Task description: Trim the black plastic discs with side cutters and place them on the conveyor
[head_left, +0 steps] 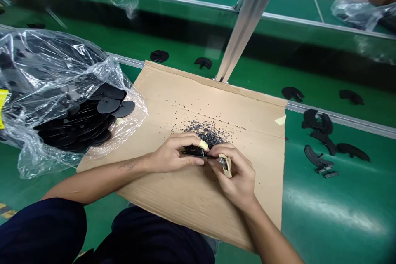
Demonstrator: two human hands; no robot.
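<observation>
My left hand (175, 154) grips a flat black plastic part (194, 152) by its edge, and a beige finger cot (203, 145) covers one fingertip. My right hand (233, 175) holds a small trimming tool with a tan wrapped grip (225, 166), its metal tip against the end of the black part. Both hands rest just above a flattened cardboard sheet (192, 107). A heap of black plastic shavings (206, 133) lies on it directly beyond my hands, with more scattered around.
A clear plastic bag (123, 117) of stacked black discs (77, 121) lies at the left of the cardboard. Several black curved parts (318, 121) lie on the green bench (309, 210) at the right. An aluminium upright (250, 20) rises beyond the cardboard. My knees show below.
</observation>
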